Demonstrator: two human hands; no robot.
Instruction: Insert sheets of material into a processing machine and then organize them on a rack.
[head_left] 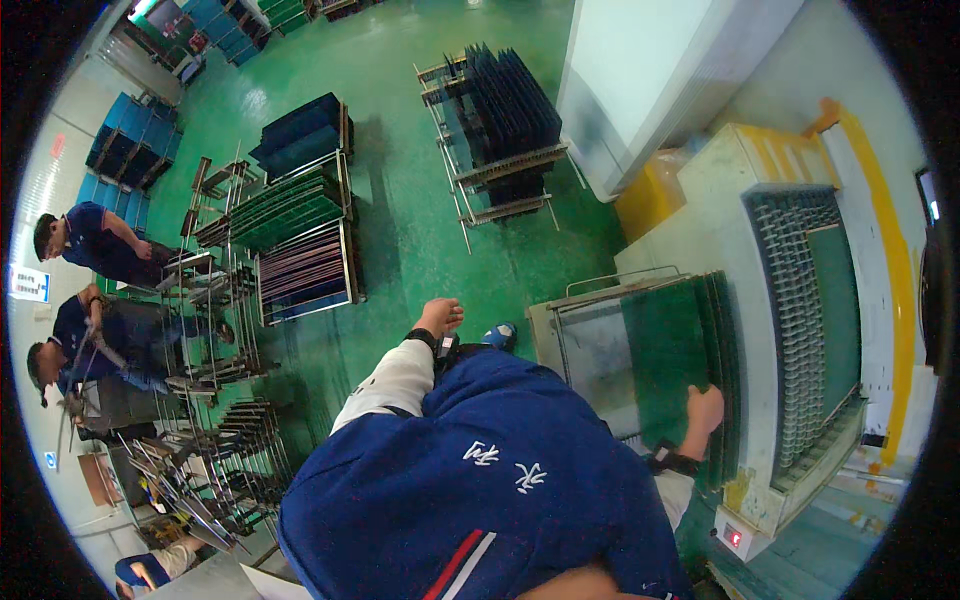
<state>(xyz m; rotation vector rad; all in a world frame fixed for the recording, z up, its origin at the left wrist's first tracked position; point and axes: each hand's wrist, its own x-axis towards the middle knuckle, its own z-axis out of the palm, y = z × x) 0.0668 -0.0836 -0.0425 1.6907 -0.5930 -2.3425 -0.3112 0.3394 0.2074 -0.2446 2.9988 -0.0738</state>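
My left hand (440, 316) hangs in front of my body over the green floor, fingers loosely stretched and nothing in them. To my right, my right hand (705, 408) is closed at the edge of a thin green panel (660, 345); some of its fingers are hidden. That panel is one of several dark green sheets (722, 330) standing upright side by side in a metal-framed rack (560, 330). Both wrists wear dark bands.
Right of the rack stands a pale machine (745, 260) with rows of rollers (800, 330) and a green sheet at its opening. Ahead is a wheeled rack (510, 170) of dark panels. More panel racks (305, 230) stand left, where co-workers (95, 245) work.
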